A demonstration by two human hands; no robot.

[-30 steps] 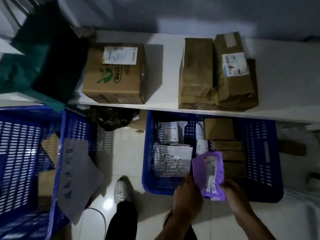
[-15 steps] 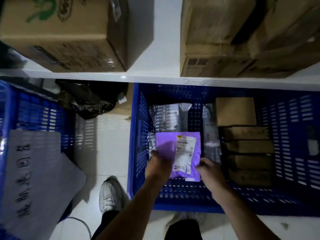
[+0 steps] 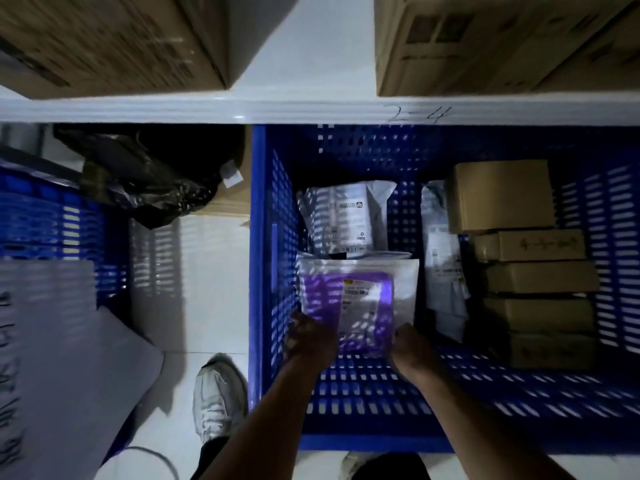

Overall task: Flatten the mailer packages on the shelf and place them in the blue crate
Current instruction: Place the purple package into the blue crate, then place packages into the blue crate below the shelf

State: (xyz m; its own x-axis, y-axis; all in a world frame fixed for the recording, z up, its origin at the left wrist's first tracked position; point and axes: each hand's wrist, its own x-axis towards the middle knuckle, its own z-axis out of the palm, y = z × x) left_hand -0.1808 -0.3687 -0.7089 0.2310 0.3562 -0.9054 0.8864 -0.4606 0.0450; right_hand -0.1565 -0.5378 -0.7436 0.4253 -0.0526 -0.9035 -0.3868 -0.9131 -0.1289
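Observation:
A purple mailer [image 3: 349,306] with a white label lies inside the blue crate [image 3: 277,237], on top of a silver mailer [image 3: 405,285]. My left hand [image 3: 311,337] holds its near left corner and my right hand [image 3: 410,348] holds its near right corner, both reaching down into the crate. Another silver mailer [image 3: 343,220] lies further back and a third [image 3: 443,265] stands along the stacked boxes. The white shelf [image 3: 311,109] runs across above the crate.
Several brown cardboard boxes [image 3: 533,278] are stacked in the crate's right side. Large cartons [image 3: 114,39] sit on the shelf. A black plastic bag [image 3: 145,181] lies left of the crate. A second blue crate [image 3: 52,220] with a paper sheet [image 3: 59,368] stands at left. My shoe [image 3: 218,396] is on the tiled floor.
Both hands have lowered the purple mailer from above the crate's near edge down into the crate, onto the silver mailer. The view has moved closer and lower.

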